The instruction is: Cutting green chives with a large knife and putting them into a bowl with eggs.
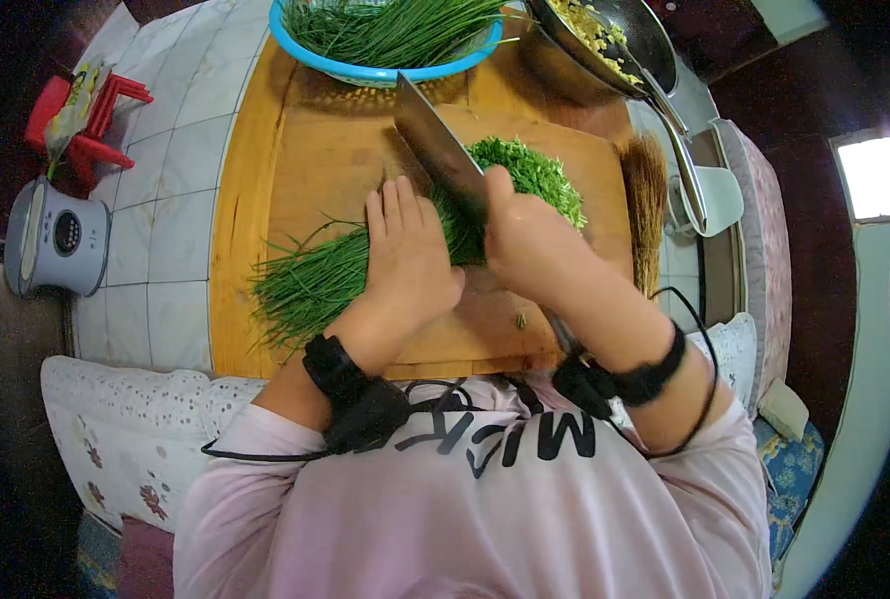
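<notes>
My left hand (407,247) lies over a bunch of long green garlic chives (314,281), holding it down on a wooden cutting board (325,165). Its fingers are stretched forward, and the uncut leaves fan out to the left. In my right hand (531,239) is a cleaver (437,146), its broad blade slanting forward and left across the bunch. Just beyond the blade, to the right, a heap of finely chopped chives (531,176) rests on the board. The spot where blade and bunch meet is partly hidden.
Behind the board stands a blue-rimmed basket (388,73) of more chives. At back right, a pan (654,45) holds yellow pieces, its long handle reaching toward me. A straw brush (643,210) lies along the board's right edge. A grey appliance (78,239) sits far left.
</notes>
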Demonstrator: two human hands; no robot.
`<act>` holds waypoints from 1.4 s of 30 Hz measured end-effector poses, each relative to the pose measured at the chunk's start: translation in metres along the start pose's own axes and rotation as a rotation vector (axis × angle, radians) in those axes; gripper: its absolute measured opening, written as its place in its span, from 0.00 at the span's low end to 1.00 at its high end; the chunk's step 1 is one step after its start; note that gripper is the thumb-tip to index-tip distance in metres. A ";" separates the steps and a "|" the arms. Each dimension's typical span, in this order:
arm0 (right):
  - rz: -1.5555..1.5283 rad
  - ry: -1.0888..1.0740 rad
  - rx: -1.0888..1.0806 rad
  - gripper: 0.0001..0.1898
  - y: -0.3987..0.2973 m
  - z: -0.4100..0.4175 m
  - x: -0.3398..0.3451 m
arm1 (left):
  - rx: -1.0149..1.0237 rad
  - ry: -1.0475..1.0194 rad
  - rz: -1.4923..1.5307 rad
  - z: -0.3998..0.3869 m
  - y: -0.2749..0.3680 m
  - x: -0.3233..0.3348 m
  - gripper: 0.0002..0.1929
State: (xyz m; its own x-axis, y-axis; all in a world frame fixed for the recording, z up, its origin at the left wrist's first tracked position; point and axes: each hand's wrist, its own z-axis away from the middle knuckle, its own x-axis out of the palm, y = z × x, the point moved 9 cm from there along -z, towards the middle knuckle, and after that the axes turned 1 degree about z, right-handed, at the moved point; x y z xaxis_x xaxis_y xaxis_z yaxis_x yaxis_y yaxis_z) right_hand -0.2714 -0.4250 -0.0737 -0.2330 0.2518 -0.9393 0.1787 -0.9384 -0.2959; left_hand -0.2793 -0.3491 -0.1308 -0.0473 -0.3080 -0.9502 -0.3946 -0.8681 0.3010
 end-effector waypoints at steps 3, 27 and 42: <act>-0.013 0.110 0.010 0.15 0.006 -0.004 0.009 | -0.001 0.016 0.008 0.001 0.002 -0.001 0.38; -0.108 0.037 0.102 0.13 0.017 0.036 0.015 | -0.064 -0.112 -0.049 0.008 0.001 0.007 0.42; -0.025 0.053 -0.039 0.20 0.012 0.081 -0.009 | -0.035 0.057 -0.047 0.006 -0.002 0.012 0.37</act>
State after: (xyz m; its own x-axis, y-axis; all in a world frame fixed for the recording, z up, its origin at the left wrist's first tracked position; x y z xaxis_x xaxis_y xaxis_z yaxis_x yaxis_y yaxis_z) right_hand -0.3450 -0.4572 -0.0550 -0.1870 0.2884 -0.9391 0.2105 -0.9220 -0.3251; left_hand -0.2847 -0.3484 -0.1433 0.0238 -0.2873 -0.9576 -0.3628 -0.8950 0.2595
